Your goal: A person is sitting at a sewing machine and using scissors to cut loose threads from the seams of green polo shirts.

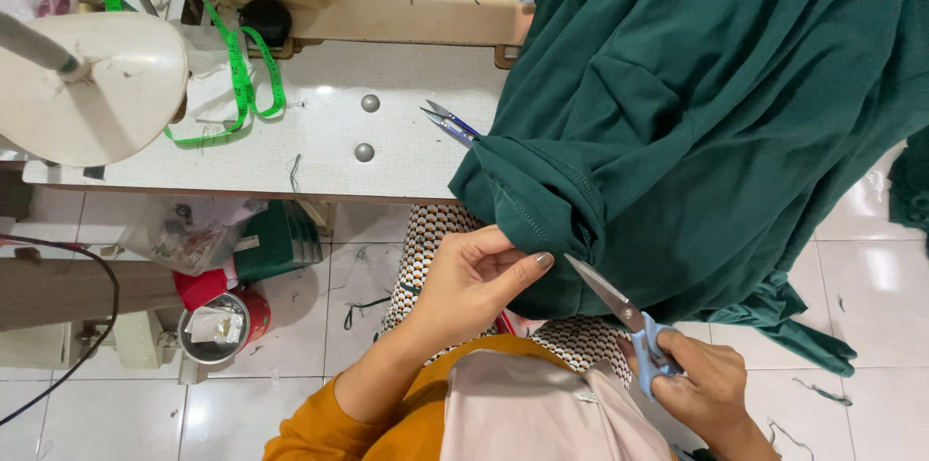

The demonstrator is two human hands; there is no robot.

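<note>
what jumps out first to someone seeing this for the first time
A big dark green cloth fills the right side, spilling off the sewing table toward the floor. Just below the table's edge, the left hand pinches the cloth's stitched hem, while the right hand points blue-handled scissors at that spot. At upper left, a bright green measuring tape trails over the table.

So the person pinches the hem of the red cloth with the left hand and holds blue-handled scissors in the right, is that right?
Not quite: the cloth is dark green, not red, as the head view shows. The rest holds: the left hand pinches its hem, and the right hand holds the blue-handled scissors.
</note>
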